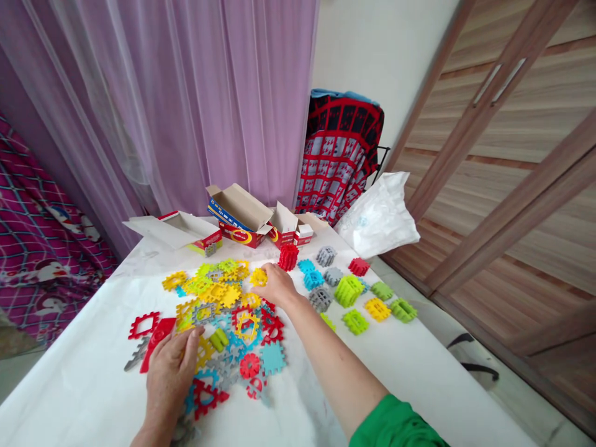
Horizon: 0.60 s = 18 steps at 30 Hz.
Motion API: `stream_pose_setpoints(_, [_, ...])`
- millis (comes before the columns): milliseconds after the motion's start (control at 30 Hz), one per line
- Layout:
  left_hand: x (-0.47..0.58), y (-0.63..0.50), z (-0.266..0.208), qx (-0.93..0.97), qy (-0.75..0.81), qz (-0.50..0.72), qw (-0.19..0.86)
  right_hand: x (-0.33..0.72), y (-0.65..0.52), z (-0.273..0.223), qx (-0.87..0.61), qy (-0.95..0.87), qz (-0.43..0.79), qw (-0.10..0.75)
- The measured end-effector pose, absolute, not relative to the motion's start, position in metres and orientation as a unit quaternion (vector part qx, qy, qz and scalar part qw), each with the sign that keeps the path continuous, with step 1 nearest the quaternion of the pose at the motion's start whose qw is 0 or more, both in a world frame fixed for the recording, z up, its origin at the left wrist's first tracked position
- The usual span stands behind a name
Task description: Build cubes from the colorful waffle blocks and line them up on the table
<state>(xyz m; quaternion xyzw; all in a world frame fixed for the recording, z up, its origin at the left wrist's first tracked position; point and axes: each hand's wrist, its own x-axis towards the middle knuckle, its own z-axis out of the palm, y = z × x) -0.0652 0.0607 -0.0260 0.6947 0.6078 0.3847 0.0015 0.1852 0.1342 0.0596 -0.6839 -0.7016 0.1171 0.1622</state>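
My right hand (278,287) reaches over the far side of a heap of toothed plastic building pieces, its fingers closed on a small yellow toothed building piece (258,277). At the heap's near left edge is my left hand (171,363), fingers curled with thumb and forefinger close together; whatever they may hold is hidden. Beside its fingertips sits a lime-green piece (218,339). A flat red piece (158,343) lies partly behind the left hand. Around the hands are yellow pieces (218,292), a light-blue square (272,358) and a red round piece (250,365).
Stacked pieces, including a green block (349,290), a grey block (321,298) and a red block (288,256), stand to the right on the white-covered table (112,379). Opened cardboard boxes (242,208) line the back edge, with a white plastic bag (379,217) at the far right corner.
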Motion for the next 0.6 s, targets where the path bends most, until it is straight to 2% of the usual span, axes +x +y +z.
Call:
stream_pose_setpoints(100, [-0.064,0.059,-0.023,0.698,0.605,0.383,0.004,0.175,0.122,0.061,-0.685,-0.703,0.116,0.153])
stream_pose_setpoints(333, [-0.060,0.055,-0.014,0.700,0.602,0.384,0.013,0.172,0.086,0.050,-0.736,-0.660,0.134,0.064])
stream_pose_setpoints(600, [-0.058,0.055,-0.018,0.687,0.617,0.382,0.032,0.205,0.077,0.047,-0.675,-0.720,0.130,0.098])
